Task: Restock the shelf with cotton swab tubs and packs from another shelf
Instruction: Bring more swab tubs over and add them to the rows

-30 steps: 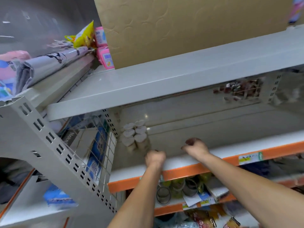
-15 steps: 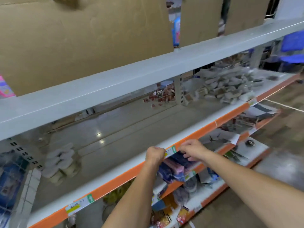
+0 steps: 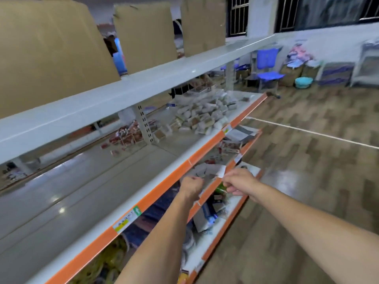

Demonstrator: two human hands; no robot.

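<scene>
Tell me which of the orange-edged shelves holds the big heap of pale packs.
The top orange-edged shelf, under the grey shelf with the cardboard. The heap of packs lies at its far end; the two orange-edged shelves below hold other mixed goods.

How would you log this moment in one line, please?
left hand: fist, empty | right hand: curled, empty | pile of packs: far along shelf

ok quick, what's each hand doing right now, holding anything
Left hand: curled into a fist, nothing visible in it.
Right hand: fingers curled, nothing visible in it; it is blurred, so a small item cannot be ruled out.
</scene>
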